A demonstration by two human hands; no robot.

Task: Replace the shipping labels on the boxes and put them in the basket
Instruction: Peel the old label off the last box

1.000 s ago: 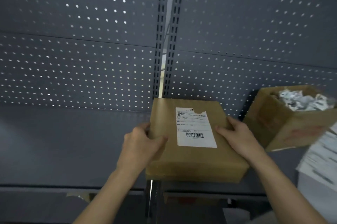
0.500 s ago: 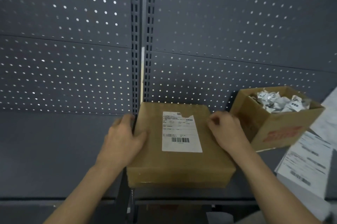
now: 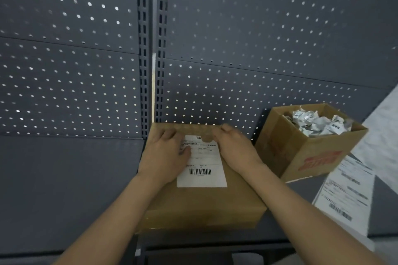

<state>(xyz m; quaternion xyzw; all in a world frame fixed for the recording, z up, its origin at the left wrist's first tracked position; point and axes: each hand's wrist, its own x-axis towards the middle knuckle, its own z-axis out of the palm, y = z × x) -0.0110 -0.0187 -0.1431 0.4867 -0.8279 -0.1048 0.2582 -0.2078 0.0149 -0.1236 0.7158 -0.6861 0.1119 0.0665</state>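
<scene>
The left hand [image 3: 165, 157] lies palm down on top of the cardboard box [image 3: 200, 202]. Its fingers [image 3: 170, 135] are fairly straight and close together and reach toward the box's far edge. Its thumb [image 3: 185, 152] is angled to the right, with the tip pressed on the left part of the shipping label [image 3: 202, 167]. This hand grips nothing and only rests flat on the cardboard and the label.

The right hand [image 3: 235, 150] sits knuckles up at the far right corner of the label. Its fingers [image 3: 224, 130] are bent downward and held together, with the tips at the label's far edge beside a torn notch there. They are blurred, so I cannot tell whether they pinch the paper or only touch it.

The box is flat, brown and closed. It sits on the dark grey shelf [image 3: 64, 189], its far side against the perforated back panel [image 3: 64, 75] and its near side at the shelf's front edge. The label is white with small printed lines and a barcode near its near edge. It lies flat on the middle of the box top, and a piece is missing from its far right corner.

To the right stands an open carton [image 3: 305, 157] with red print, holding crumpled white paper [image 3: 318, 123]. Nearer and further right lie printed label sheets [image 3: 344, 195].
</scene>
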